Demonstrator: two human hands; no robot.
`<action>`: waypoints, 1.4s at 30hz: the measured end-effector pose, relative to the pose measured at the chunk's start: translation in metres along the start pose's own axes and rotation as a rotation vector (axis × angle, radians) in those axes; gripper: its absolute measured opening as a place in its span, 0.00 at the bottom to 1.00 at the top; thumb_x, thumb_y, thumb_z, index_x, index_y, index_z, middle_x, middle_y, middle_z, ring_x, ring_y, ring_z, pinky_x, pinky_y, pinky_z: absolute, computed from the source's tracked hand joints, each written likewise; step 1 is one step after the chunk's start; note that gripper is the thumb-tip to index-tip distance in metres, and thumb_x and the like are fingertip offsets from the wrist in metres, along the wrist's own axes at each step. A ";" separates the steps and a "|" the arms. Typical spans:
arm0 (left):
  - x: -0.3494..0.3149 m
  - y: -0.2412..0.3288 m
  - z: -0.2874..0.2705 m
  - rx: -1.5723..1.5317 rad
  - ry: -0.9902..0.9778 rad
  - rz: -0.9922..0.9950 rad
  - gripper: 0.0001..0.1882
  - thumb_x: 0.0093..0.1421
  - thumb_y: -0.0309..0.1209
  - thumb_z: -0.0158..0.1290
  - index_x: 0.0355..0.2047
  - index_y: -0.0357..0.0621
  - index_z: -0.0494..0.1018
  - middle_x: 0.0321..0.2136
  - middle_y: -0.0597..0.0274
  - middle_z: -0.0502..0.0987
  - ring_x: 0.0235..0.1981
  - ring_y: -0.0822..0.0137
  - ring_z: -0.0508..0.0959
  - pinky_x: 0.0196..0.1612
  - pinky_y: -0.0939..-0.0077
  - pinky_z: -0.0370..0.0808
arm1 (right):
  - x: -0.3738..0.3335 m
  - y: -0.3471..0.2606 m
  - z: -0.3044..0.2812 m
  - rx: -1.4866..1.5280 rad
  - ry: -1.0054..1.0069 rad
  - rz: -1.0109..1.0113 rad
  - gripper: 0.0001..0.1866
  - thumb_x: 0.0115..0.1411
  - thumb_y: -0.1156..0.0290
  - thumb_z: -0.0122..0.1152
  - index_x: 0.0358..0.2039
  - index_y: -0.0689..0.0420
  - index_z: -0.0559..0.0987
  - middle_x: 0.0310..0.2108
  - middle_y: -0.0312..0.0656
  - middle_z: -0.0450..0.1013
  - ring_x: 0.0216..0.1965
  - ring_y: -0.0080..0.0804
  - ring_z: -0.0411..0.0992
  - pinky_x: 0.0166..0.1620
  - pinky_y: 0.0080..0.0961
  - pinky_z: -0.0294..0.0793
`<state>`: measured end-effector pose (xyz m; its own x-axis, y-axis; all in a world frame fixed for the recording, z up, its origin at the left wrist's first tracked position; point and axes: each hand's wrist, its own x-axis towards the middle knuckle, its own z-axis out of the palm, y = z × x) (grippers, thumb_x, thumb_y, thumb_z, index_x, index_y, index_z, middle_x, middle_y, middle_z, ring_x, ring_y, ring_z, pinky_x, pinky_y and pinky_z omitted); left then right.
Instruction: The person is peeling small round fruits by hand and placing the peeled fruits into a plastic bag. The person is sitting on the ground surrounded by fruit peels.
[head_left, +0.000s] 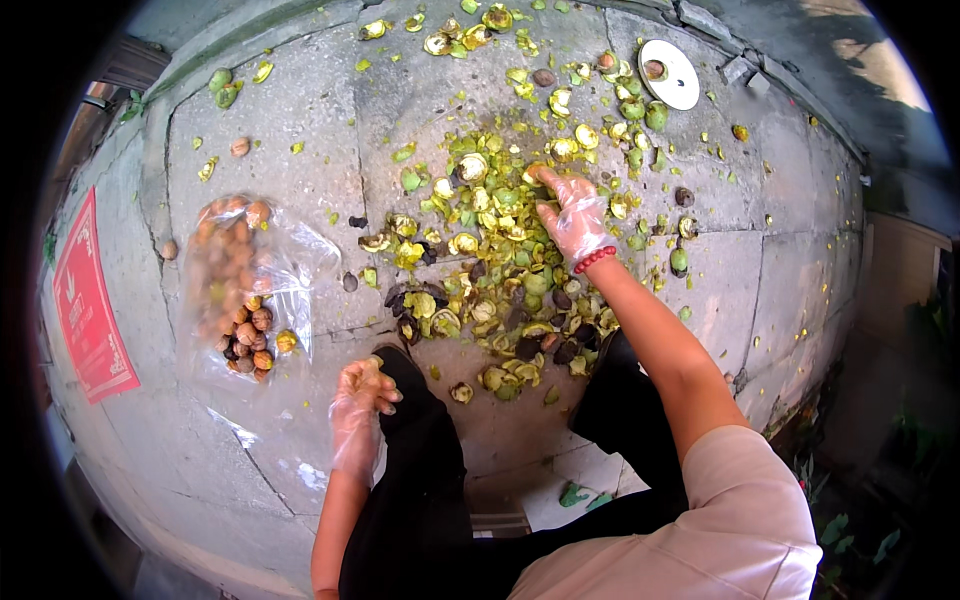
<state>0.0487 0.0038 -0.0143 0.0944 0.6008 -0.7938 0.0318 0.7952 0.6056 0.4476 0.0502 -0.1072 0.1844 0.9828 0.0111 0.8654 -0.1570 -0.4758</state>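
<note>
My right hand (577, 212), in a clear plastic glove with a red bead bracelet at the wrist, reaches over a heap of green and yellow walnut husks (495, 205). Its fingers are stretched out and the thumb stands apart; the fingertips are at the husks' edge. My left hand (360, 398), gloved too, hovers beside my left knee. Its fingers are loosely bent, and nothing shows in them. Left of it lies a clear plastic bag (310, 250) with many walnuts (262, 319), most of them bare brown, some blurred behind the plastic.
A white plate (682, 80) with a walnut (655, 70) on it is at the far right. Several green-husked walnuts (632, 107) lie beside it. A red printed sheet (92, 300) lies on the left paving. Dark husk pieces (565, 350) are between my feet.
</note>
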 end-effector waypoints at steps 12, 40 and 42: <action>0.004 0.007 0.016 -0.013 -0.080 0.030 0.11 0.68 0.35 0.50 0.44 0.42 0.69 0.28 0.65 0.75 0.27 0.76 0.74 0.30 0.84 0.69 | 0.055 0.011 0.004 -0.071 -0.155 0.151 0.23 0.50 0.58 0.71 0.41 0.58 0.77 0.35 0.51 0.77 0.36 0.46 0.76 0.42 0.38 0.75; 0.003 0.036 0.053 -0.280 -0.132 0.266 0.13 0.74 0.41 0.37 0.46 0.48 0.67 0.34 0.69 0.72 0.32 0.79 0.68 0.33 0.83 0.67 | -0.058 -0.203 0.011 1.050 -0.349 -0.138 0.26 0.44 0.74 0.78 0.41 0.54 0.71 0.43 0.35 0.67 0.42 0.23 0.65 0.44 0.24 0.67; 0.003 0.032 0.050 -0.291 -0.123 0.194 0.14 0.73 0.43 0.38 0.46 0.49 0.66 0.35 0.68 0.71 0.34 0.78 0.71 0.35 0.83 0.69 | -0.057 -0.208 0.012 1.067 -0.329 -0.148 0.22 0.48 0.72 0.75 0.41 0.55 0.71 0.40 0.36 0.67 0.40 0.24 0.66 0.43 0.25 0.68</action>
<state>0.0994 0.0273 0.0058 0.1901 0.7422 -0.6426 -0.2810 0.6683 0.6888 0.2519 0.0279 -0.0193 -0.1555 0.9874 -0.0280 -0.0015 -0.0285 -0.9996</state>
